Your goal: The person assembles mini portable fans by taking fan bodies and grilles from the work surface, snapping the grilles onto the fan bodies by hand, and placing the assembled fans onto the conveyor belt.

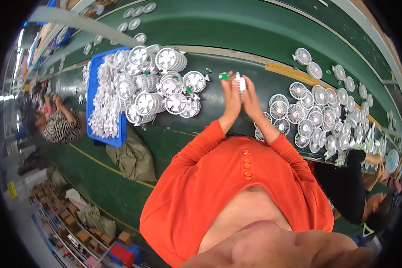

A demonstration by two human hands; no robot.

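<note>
My left hand point(231, 99) and my right hand point(251, 100) are raised over the dark green workbench, palms facing. Between their fingers stands a white plastic fan part point(240, 83), seen nearly edge-on and gripped from both sides. A small green circuit board point(224, 76) shows at the left fingertips; whether that hand also pinches it I cannot tell. To the left stand stacks of white round fan housings point(167, 59), with a few small green boards point(189, 90) among them. Many white fan grilles point(296, 114) lie to the right, close to my right forearm.
A blue bin point(92, 96) of small white parts point(106, 100) sits on the bench at left. Beyond the bench edge a green conveyor belt point(236, 27) carries fan housings point(303, 56). One person point(60, 125) works at far left, another in black point(344, 187) at right.
</note>
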